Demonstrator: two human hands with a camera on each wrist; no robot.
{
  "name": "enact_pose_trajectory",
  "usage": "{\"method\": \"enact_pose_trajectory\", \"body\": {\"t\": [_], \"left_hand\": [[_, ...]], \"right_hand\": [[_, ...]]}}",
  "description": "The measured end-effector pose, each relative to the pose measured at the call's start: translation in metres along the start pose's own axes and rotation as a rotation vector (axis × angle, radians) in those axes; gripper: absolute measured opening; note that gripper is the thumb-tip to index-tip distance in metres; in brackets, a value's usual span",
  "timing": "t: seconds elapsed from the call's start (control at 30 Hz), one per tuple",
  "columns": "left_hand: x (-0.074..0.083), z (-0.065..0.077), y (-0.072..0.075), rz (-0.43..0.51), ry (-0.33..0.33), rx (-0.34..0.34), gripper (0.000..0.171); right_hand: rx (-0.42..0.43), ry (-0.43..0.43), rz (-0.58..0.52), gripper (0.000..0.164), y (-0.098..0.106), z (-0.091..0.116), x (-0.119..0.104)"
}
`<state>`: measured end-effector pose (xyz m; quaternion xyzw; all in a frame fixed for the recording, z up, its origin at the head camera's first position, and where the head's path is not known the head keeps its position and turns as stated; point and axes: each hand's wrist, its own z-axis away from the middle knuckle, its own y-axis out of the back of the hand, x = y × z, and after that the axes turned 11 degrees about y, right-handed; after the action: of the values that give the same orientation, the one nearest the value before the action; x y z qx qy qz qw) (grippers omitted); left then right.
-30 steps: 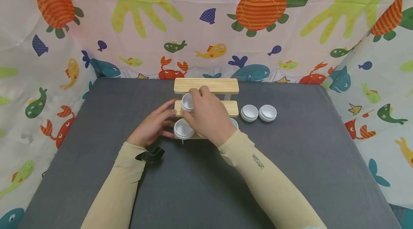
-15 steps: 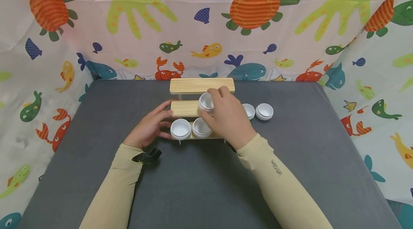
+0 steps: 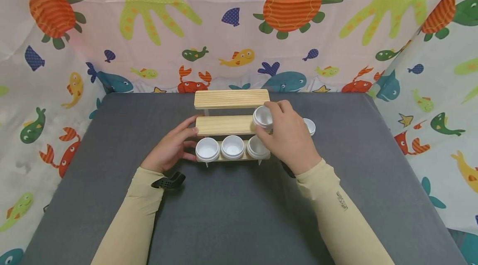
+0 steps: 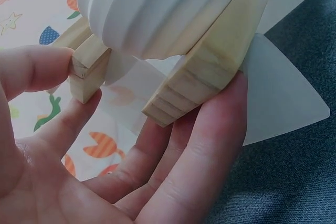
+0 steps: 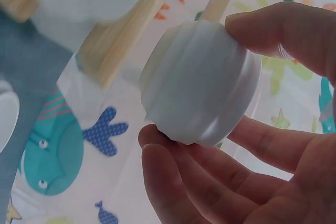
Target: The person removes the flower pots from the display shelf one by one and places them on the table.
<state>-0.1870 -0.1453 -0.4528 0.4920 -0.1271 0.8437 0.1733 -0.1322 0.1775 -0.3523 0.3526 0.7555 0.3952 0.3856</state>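
A three-tier wooden shelf stand point(image 3: 231, 99) with pale boards stands on the table. My left hand point(image 3: 168, 149) holds its left end. In the left wrist view, thumb and forefinger pinch the end of one board point(image 4: 90, 66), while other fingers touch the lower board point(image 4: 197, 80) from beneath. My right hand point(image 3: 293, 134) grips a white ribbed cup point(image 5: 197, 85) between thumb and fingers, at the right end of the middle tier point(image 3: 224, 125). Whether the cup touches that board cannot be told. Along the lowest tier sit three white cups point(image 3: 233, 147).
Another white cup point(image 3: 309, 126) is on the grey tabletop point(image 3: 224, 211), partly hidden behind my right hand. A curtain point(image 3: 157, 66) printed with sea animals hangs behind the table and along both sides.
My right hand has carried the cup from the left end of the middle tier to its right end. The left hand keeps its hold on the stand.
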Motion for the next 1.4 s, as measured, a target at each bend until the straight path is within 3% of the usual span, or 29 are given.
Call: {"method": "enact_pose_trajectory", "body": {"t": [0.47, 0.9, 1.4], "left_hand": [[-0.002, 0.002, 0.002, 0.009, 0.008, -0.003, 0.062], [-0.001, -0.001, -0.002, 0.003, 0.008, -0.015, 0.063], [-0.001, 0.001, -0.001, 0.009, 0.022, -0.001, 0.065]], "right_hand": [[0.049, -0.099, 0.010, 0.059, 0.006, 0.013, 0.034], [0.015, -0.336, -0.004, 0.060, 0.018, 0.035, 0.078], [0.013, -0.459, -0.015, 0.060, 0.023, 0.045, 0.125]]}}
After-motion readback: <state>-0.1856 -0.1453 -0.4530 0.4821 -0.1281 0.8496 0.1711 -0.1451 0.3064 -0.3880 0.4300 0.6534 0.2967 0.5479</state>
